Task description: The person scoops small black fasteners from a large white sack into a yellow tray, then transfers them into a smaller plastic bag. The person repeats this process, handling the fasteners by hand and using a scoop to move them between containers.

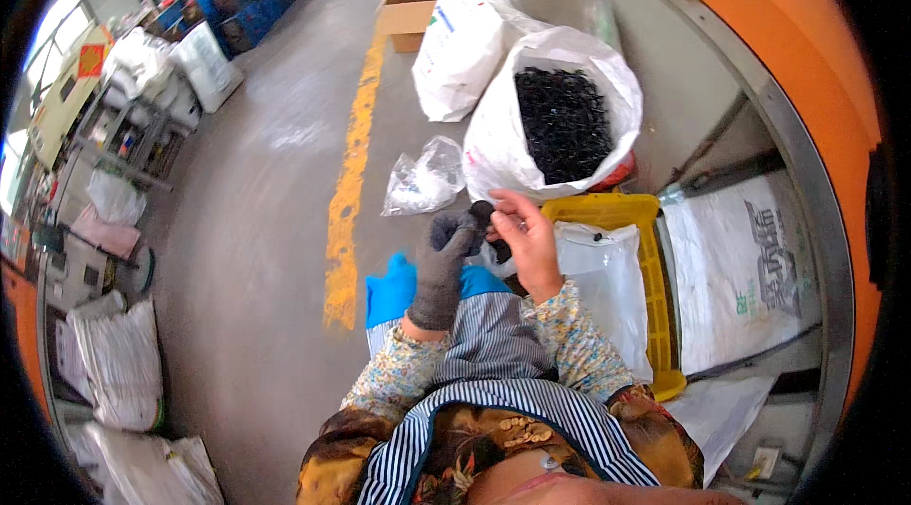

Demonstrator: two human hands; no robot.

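Observation:
My left hand (441,263), in a dark grey glove, is closed around a small black part (482,213) in front of me. My bare right hand (527,239) meets it from the right, its fingers pinching the same black part. Just beyond both hands stands a big white sack (493,140), open at the top and filled with several small black parts (562,122). Patterned sleeves and a striped apron cover my arms and lap.
A yellow crate (655,263) lined with a clear bag sits right of my hands. A crumpled clear bag (425,177) lies on the grey floor by a yellow line (346,192). More white sacks (455,45) and a cardboard box (408,7) stand behind; shelves and sacks line the left.

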